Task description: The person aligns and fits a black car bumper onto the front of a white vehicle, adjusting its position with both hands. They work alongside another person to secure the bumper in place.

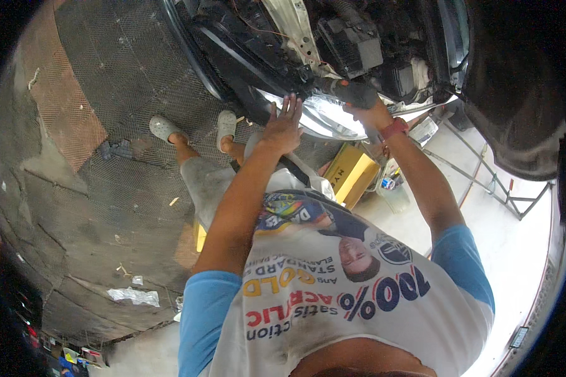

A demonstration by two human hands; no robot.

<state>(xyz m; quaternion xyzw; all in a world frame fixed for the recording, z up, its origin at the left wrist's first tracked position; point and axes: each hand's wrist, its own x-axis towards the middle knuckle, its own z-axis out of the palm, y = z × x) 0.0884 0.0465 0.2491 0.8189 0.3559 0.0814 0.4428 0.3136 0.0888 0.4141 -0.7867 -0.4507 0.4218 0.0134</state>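
At the front of a car with its engine bay exposed, my right hand (372, 115) is closed round a dark power drill (360, 95) with orange accents. The drill's nose points left, over the top edge of the bright headlight (333, 118). My left hand (283, 129) lies with its fingers stretched out against the dark front trim (258, 103), beside the headlight's left end. Nothing shows in that hand. The drill's tip and what it meets are too dark and small to make out.
Behind the headlight sits a black box (352, 47) in the engine bay. Below the car stand a yellow carton (352, 173) and a clear plastic tub (393, 195). A metal stand (506, 198) is at the right. Dark ribbed mats (132, 75) cover the floor at left.
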